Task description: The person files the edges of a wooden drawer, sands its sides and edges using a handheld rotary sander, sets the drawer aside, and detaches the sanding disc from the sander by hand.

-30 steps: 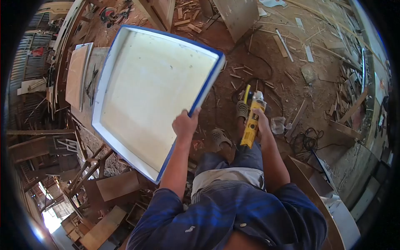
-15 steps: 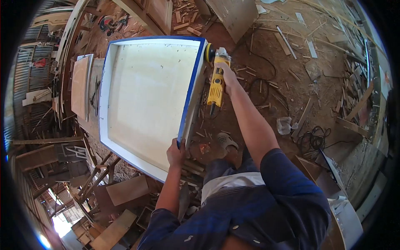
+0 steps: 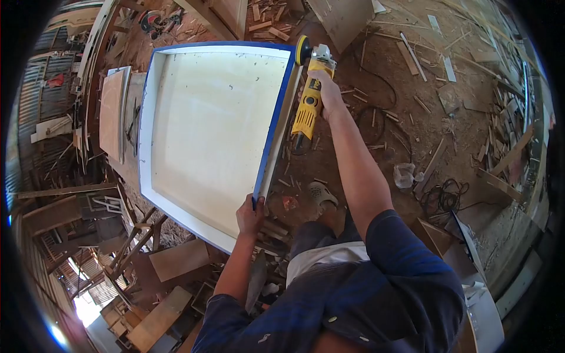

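A large shallow tray-like panel (image 3: 212,135), cream inside with white side walls and a blue rim, lies at the centre-left. My right hand (image 3: 326,93) is wrapped round the yellow body of an angle grinder (image 3: 307,115). The grinder's round disc (image 3: 302,50), black with a yellow edge, is at the panel's far right corner; whether it touches is hard to tell. My left hand (image 3: 251,215) grips the blue rim at the panel's near right corner, its thumb and fingers around the edge.
Wood boards (image 3: 115,115) lean left of the panel. Wood scraps (image 3: 269,26) litter the dirt floor at the top. A dark cable (image 3: 376,109) runs right of the grinder, and a coiled cable (image 3: 444,197) lies farther right. A clear plastic bag (image 3: 404,175) is on the ground.
The grinder and my right hand have moved slightly right and its disc is higher, now turned more side-on at the corner. My left hand keeps its grip on the rim.
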Demonstrator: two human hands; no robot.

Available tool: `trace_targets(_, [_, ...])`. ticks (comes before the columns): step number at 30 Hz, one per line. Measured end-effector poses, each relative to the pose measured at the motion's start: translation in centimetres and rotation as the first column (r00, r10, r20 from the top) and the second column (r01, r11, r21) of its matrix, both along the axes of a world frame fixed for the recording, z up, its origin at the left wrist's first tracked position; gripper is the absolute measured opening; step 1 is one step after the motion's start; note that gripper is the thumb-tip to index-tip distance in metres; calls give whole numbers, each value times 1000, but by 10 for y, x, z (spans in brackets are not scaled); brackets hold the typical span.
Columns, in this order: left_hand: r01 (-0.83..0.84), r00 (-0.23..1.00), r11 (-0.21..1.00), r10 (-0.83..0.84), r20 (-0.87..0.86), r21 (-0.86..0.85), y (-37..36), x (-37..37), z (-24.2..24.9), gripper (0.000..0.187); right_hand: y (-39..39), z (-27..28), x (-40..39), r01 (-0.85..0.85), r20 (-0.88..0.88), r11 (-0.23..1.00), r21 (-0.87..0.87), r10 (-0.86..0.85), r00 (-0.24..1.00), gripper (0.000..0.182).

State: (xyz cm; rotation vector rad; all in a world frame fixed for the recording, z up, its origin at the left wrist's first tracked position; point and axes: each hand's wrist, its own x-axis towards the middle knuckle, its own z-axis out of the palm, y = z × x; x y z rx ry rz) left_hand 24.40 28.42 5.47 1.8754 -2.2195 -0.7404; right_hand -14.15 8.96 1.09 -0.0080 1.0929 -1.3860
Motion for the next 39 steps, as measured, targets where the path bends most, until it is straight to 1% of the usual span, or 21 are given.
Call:
trace_targets(3, [9,1000,1000,-9,3,-6,1,3,-5,33,3,-8,-4,-21,48,998,61,18,999,39])
trace_targets(6, [23,1000,999,-22,16,-28,-1,4,-6,33,3,-48,-2,-44,32,999,-22,45,998,38])
trace_targets(9, [7,999,1000,-8,45,18,4,7,-5,31,3,-9,1,-18,27,1000,5,18,999,39])
trace_targets(11, [-14,1000,998,12,29,53,1,6,-7,31,-4,-7,-3,-16,10,1000,23,16,1000,40])
trace_targets(13, [1,1000,1000,-1,25,30,1,6,-9,31,-5,-2,-8,-21,7,998,57,21,1000,40])
trace_targets(16, [10,1000,1000,-10,21,9,-1,7,-11,31,3,-7,-2,-49,48,998,38,47,998,40])
trace_targets(17, [13,1000,1000,-13,25,9,-1,8,-11,31,2,-12,0,-37,44,999,24,36,998,40])
trace_targets(19, [8,1000,1000,-9,29,20,-3,6,-9,32,4,-2,8,-12,44,1000,9,12,999,40])
trace_targets(20, [7,999,1000,-8,33,30,-1,5,-7,33,2,4,10,0,10,999,34,0,1000,40])
trace_targets(23, [-2,1000,999,2,-4,34,-2,2,-3,34,-2,2,9,-3,23,999,49,2,1000,40])
trace_targets(26, [24,1000,1000,-24,1,6,-3,5,-6,32,0,-23,12,-23,32,999,31,22,999,40])
trace_targets(29, [26,1000,999,-26,7,22,-4,4,-3,33,1,-41,15,-31,57,994,102,25,998,40])
trace_targets(32, [40,999,999,-40,-19,-8,-3,8,-7,36,1,-50,18,-25,65,993,112,18,998,39])
trace_targets(35, [55,998,998,-55,15,-16,-3,9,-7,37,8,-47,25,-33,84,992,122,22,996,40])
trace_targets(38, [45,999,999,-45,24,14,-4,8,-6,52,19,-42,39,-44,59,996,80,40,997,41])
trace_targets(39, [47,999,999,-47,15,4,-4,8,-6,52,23,-38,42,-42,50,997,63,38,998,41])
